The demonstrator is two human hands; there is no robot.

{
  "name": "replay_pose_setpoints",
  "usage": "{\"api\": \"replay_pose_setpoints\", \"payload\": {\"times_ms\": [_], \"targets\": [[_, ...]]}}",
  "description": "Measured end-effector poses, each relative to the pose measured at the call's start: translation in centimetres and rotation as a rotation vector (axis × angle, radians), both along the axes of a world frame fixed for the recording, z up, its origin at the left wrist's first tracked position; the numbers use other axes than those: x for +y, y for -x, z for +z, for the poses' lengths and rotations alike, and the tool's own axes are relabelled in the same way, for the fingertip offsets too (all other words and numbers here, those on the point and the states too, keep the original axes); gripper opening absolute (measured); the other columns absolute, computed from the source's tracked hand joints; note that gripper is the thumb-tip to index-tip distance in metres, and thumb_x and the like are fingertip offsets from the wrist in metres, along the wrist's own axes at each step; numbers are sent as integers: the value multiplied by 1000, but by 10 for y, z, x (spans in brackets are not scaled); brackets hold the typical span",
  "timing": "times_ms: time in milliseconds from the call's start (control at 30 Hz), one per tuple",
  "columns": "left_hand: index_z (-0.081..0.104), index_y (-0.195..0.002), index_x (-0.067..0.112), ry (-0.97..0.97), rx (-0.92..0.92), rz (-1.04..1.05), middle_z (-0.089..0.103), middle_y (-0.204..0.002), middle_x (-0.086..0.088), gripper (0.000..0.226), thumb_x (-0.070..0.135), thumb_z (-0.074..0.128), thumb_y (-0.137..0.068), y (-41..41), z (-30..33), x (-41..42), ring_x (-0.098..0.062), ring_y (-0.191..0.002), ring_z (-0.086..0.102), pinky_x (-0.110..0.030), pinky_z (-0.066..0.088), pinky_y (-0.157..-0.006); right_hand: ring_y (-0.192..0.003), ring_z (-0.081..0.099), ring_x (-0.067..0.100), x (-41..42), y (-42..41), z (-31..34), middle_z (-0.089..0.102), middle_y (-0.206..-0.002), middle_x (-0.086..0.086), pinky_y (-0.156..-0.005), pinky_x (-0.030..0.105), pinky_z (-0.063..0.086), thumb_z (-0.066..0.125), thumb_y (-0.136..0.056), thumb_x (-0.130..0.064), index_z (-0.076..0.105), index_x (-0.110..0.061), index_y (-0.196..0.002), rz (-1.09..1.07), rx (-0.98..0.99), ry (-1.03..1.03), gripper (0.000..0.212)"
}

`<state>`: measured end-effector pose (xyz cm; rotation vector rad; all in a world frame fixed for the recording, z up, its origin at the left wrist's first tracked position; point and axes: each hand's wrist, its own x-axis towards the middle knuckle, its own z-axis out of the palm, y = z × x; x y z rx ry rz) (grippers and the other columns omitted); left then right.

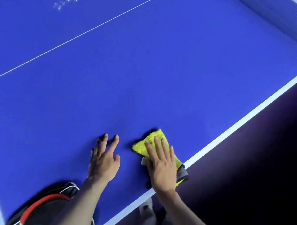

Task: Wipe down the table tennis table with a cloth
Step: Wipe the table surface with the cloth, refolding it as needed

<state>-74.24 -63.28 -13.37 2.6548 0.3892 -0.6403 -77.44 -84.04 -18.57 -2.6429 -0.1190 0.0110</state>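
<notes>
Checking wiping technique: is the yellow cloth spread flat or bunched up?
Bunched. The yellow cloth shows folds and a doubled edge under the flat right hand.

- The left hand (104, 162) lies palm down with fingers spread and straight, fingertips pointing far, forearm reaching in from the near left.
- The right hand (162, 163) lies flat, fingers straight and together, forearm running back to the near edge.
</notes>
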Motion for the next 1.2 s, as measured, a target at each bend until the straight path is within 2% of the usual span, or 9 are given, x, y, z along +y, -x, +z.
{"api": "replay_pose_setpoints", "payload": {"times_ms": [133,267,367,433,633,800,900,1033,1200], "targets": [[19,-160,41,-27,2,-53,0,-171,6,70,16,43,-100,0,-5,5,-24,-157,0,-52,16,-125,-160,18,24,20,29,-9,25,-171,-1,-126,50,19,55,-101,-29,40,-34,-158,310,-45,76,59],[48,-147,34,-111,-81,-16,34,-158,2,50,21,49,-99,-11,1,2,-28,-141,34,-52,50,-96,-159,19,19,-27,-8,-14,20,-173,-6,-126,53,21,57,-105,-36,34,-39,-160,541,-105,188,60],[66,-123,19,-209,-206,-31,55,-130,-3,30,19,60,-93,-25,1,-10,-31,-113,53,-47,54,-76,-160,18,19,-70,-57,-12,23,-172,-7,-126,55,20,47,-109,-38,37,-37,-160,440,-84,152,52],[67,-117,16,-225,-260,-68,57,-126,-4,30,15,67,-87,-33,0,-25,-33,-107,57,-45,54,-71,-160,17,19,-103,-91,-11,25,-171,-7,-126,56,19,41,-110,-41,39,-36,-159,315,-51,159,49],[61,-137,21,-131,-388,-215,47,-154,-2,54,13,69,-84,-58,-17,-93,-30,-121,56,-47,53,-99,-160,15,21,-211,-178,-10,27,-171,-4,-128,54,13,32,-109,-47,37,-37,-159,51,-7,155,51],[56,-143,20,-159,-450,-76,51,-152,-3,61,3,64,-85,-64,-25,-134,-26,-132,54,-46,46,-111,-157,25,29,-179,-171,-10,34,-168,4,-127,53,18,39,-108,-39,46,-28,-156,-162,-44,89,50],[53,-146,17,-136,-372,180,48,-155,-5,62,0,59,-87,-54,-18,-148,-27,-140,48,-50,39,-116,-159,21,26,-123,-117,-8,30,-170,4,-128,49,19,51,-106,-33,44,-29,-157,172,-90,15,52],[42,-153,24,-119,-230,476,32,-164,-3,61,7,49,-95,-41,8,-185,-25,-151,28,-47,25,-123,-155,32,26,-119,-68,-14,38,-166,0,-124,50,30,72,-90,-25,48,-30,-149,703,-171,58,64],[29,-158,33,-152,-50,451,16,-169,2,61,18,43,-100,-43,25,-233,-21,-154,15,-48,23,-122,-157,27,24,-213,-156,-18,34,-168,-3,-125,55,24,74,-93,-25,48,-33,-152,678,-149,121,65]]}}
